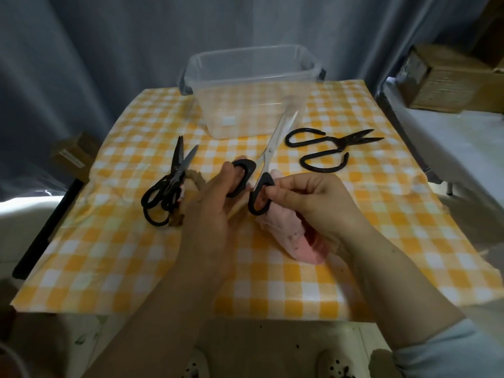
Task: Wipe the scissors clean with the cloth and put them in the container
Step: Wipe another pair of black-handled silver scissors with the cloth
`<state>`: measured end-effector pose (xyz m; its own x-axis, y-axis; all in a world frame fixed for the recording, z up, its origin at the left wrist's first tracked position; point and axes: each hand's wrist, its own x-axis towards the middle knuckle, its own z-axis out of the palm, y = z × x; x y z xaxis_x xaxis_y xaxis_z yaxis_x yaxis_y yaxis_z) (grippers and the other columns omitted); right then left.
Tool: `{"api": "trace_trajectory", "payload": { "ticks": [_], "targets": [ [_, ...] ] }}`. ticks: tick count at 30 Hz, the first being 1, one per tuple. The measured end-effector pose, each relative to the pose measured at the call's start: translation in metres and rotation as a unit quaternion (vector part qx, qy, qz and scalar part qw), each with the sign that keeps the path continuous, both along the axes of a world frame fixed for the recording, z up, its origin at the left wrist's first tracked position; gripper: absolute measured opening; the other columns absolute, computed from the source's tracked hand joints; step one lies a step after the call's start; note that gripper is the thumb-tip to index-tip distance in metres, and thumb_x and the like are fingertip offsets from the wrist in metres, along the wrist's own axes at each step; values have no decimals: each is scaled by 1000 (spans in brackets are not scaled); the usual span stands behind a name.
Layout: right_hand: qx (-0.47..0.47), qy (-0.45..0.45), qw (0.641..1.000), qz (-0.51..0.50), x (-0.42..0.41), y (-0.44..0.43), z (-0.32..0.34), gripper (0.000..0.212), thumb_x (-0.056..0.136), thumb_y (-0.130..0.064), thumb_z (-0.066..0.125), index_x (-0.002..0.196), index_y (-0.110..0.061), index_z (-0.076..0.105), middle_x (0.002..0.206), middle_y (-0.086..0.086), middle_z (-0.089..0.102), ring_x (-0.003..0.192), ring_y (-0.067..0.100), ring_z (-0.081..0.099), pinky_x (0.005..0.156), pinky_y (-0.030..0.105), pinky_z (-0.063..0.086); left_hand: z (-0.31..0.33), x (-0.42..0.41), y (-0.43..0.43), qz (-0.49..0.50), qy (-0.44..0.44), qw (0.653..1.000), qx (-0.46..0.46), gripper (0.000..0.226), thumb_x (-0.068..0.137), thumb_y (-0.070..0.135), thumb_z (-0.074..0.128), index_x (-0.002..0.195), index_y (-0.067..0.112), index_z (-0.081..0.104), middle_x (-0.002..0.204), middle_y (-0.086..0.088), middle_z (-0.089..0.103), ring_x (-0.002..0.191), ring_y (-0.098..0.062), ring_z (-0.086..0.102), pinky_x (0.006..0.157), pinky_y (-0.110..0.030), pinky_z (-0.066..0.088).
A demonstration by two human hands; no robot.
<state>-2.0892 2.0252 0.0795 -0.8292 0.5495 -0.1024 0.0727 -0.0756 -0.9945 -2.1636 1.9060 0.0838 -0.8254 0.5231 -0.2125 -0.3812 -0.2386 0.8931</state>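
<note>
Clearly, the scissors point(269, 151) have black loop handles and long silvery blades.

Clear plastic container point(253, 85), pink cloth point(286, 236), shiny metal scissor blades point(275, 140)

Looks like home; which room, cannot tell. Grey curtain point(109, 50) hung wall to wall behind. Yellow-and-white checked tablecloth point(109, 255) spread as work surface. Woven storage box point(450, 85) at right, cardboard box point(73, 154) at left. Perforated slippers point(336, 365) on feet below.
</note>
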Motion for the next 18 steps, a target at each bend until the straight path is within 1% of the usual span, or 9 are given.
{"api": "trace_trajectory", "payload": {
  "ticks": [3, 5, 7, 10, 13, 15, 16, 17, 18],
  "targets": [
    [8, 22, 999, -35, 1, 2, 0, 9, 82, -2, 67, 84, -6, 74, 81, 12, 74, 82, 20, 70, 81, 33, 58, 5, 0, -4, -109, -6, 994, 10, 35, 73, 41, 56, 103, 28, 70, 103, -1, 73, 95, -15, 68, 81, -36, 54],
    [22, 34, 998, -50, 1, 1, -1, 10, 82, -1, 67, 87, -6, 74, 82, 9, 74, 83, 19, 71, 79, 30, 58, 8, -1, -6, -151, 11, 988, 12, 37, 72, 36, 58, 106, 29, 68, 107, 1, 72, 97, -13, 68, 81, -32, 56],
    [62, 37, 996, -56, 1, -2, -1, 13, 82, -1, 67, 92, -7, 73, 84, 4, 75, 81, 16, 72, 75, 27, 58, 11, -2, -7, -175, 13, 984, 28, 40, 70, 27, 60, 109, 25, 68, 110, 0, 71, 102, -13, 67, 82, -28, 56],
    [104, 17, 993, -57, 1, -4, 0, 17, 83, -5, 68, 98, -12, 73, 87, 2, 75, 82, 11, 71, 76, 27, 58, 9, -3, -7, -175, -37, 982, 59, 39, 67, 15, 62, 104, 16, 70, 109, -7, 71, 101, -17, 68, 79, -26, 57],
    [49, -6, 996, -71, -1, -2, 0, 25, 83, -7, 70, 107, -13, 70, 98, 5, 74, 90, 14, 70, 83, 33, 57, 6, -11, -7, -143, -136, 974, 108, 33, 65, 14, 66, 96, 6, 74, 108, -16, 70, 101, -24, 68, 86, -34, 55],
    [-7, -10, 995, -97, -1, 0, 1, 26, 83, -6, 69, 109, -11, 68, 102, 7, 72, 91, 16, 70, 82, 34, 57, 6, -16, -7, -84, -154, 974, 142, 33, 64, 11, 67, 96, 2, 72, 104, -13, 71, 103, -23, 66, 88, -35, 54],
    [-54, -1, 993, -107, -1, 1, 2, 25, 84, -4, 67, 108, -9, 69, 99, 9, 73, 88, 18, 71, 79, 34, 58, 5, -16, -8, -43, -112, 984, 133, 33, 64, 9, 68, 97, 4, 72, 103, -7, 72, 106, -19, 65, 88, -31, 54],
    [-101, 11, 988, -112, -1, 2, 3, 23, 84, -1, 66, 107, -7, 69, 94, 10, 74, 84, 19, 72, 74, 34, 59, 3, -17, -8, 9, -20, 996, 88, 34, 66, 8, 70, 100, 11, 72, 105, 0, 72, 110, -13, 63, 87, -23, 54],
    [-134, 18, 984, -113, -1, 2, 4, 22, 84, 1, 64, 105, -5, 68, 90, 11, 74, 82, 21, 72, 70, 33, 59, 1, -16, -9, 69, 117, 991, 7, 37, 69, 7, 73, 104, 19, 70, 114, 5, 69, 115, -8, 59, 86, -15, 51]
  ]
}}
